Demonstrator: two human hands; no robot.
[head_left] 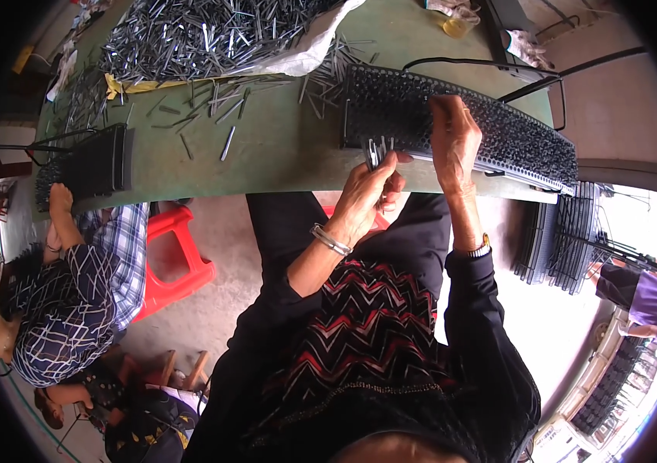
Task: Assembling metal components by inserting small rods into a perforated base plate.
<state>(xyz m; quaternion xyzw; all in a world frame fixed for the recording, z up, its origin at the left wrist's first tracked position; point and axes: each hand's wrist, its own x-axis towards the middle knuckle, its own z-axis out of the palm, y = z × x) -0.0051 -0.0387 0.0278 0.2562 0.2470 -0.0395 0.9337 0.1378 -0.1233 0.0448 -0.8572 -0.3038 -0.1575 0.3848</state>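
My left hand (368, 197) is closed round a small bunch of thin metal pins (375, 153), their ends sticking up past the thumb. Just right of it, my right hand (456, 143) hovers over a long black rack (390, 104) full of small holes, fingertips pinched together and pointing down at it. Whether a pin sits in that pinch cannot be made out. Much of the rack's right side is studded with dark ends, while its left part looks flatter. Beyond the rack's left end, a big heap of loose metal pins (205, 38) lies on white and yellow sheeting (313, 58).
Scattered pins (227, 143) lie on the green table (266, 154). A co-worker's hand (60, 199) touches another black rack (93, 162) at left. Black rods (575, 73) cross behind my rack. A red stool (178, 262) stands left; stacked black racks (567, 231) stand right. Another person (652, 301) is far right.
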